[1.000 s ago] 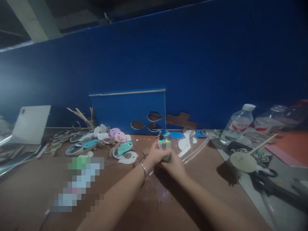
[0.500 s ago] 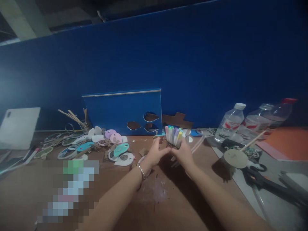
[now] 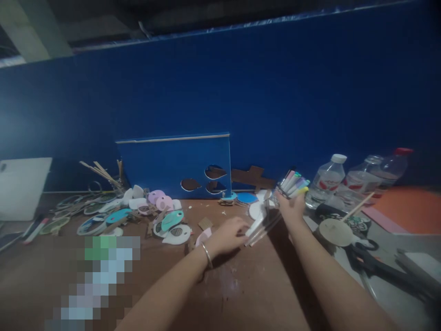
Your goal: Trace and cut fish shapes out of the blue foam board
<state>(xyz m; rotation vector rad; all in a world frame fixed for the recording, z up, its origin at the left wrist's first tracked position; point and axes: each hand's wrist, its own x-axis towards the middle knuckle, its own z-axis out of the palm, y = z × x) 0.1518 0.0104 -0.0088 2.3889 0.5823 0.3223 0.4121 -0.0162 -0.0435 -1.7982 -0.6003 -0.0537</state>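
My right hand (image 3: 292, 209) is wrapped round a bundle of pastel-capped markers (image 3: 293, 184), lifted and tilted to the right, beside the water bottles. Low over the table, my left hand (image 3: 231, 235) has its fingers bent and pointing right, near the end of some thin white and clear strips (image 3: 257, 230). Whether its fingertips touch them is too blurred to tell. A silver bangle circles the left wrist. White round cutouts (image 3: 255, 210) lie between the hands, further back.
A blue board (image 3: 165, 165) with leaf-shaped holes leans at the back. Colourful paper cutouts (image 3: 172, 220) are heaped left. Clear bottles (image 3: 329, 177), a disc with a stick (image 3: 336, 232), black scissors (image 3: 382, 266) and orange sheets (image 3: 409, 207) occupy the right.
Both hands were together around the markers. The right hand has carried the bundle to the right and tilted it; the left hand has let go and moved down towards the strips.
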